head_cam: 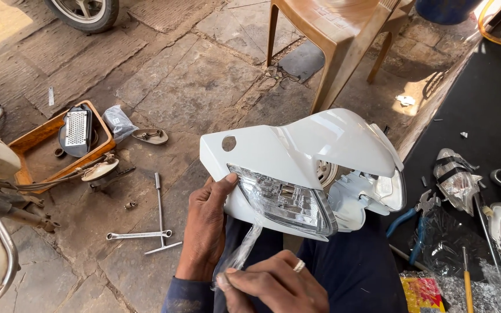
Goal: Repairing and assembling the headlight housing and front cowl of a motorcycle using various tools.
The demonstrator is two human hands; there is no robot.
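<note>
The left hand [207, 229] grips the lower left edge of the white headlight cowl [297, 156], fingers curled beneath it and thumb pressed on the clear lamp lens [285, 203]. The cowl is held in the air above the person's lap, clear of the stone floor [204, 81]. A one-handed edge grip could let the cowl tip and drop onto the stone.

The right hand [276, 284] pinches a strip of clear protective film [244, 249] between closed fingertips; a sharp pull could tear the film or jerk the cowl loose.

The cowl's long axis runs left to right, rising slightly rightward; the lens faces the person.
</note>
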